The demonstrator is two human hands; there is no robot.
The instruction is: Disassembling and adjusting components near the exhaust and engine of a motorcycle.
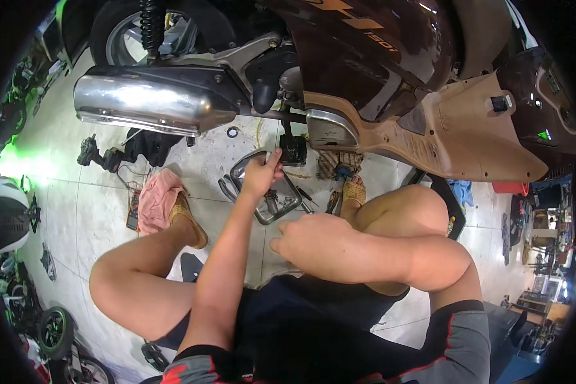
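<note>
My left hand (262, 176) is held over a metal tray (295, 203) on the floor, its fingers curled in toward the thumb. Whatever they grip, if anything, is too small to make out. Closer to my body, my right hand (310, 240) is closed, knuckles up, with its fingers mostly hidden beneath it. A cylindrical metal part (272, 201) lies in the tray below my left hand. Just beyond stands a black blocky piece (293, 151) under the scooter. The brown scooter (371, 70) with its silver muffler (147, 101) spans the far side.
A pink cloth (160, 201) lies by my left foot, near a multimeter (133, 211). Black parts (102, 153) and a ring (232, 132) are on the tiles. A patterned rag (336, 163) sits by my right foot. The tan footboard (454, 141) overhangs at right.
</note>
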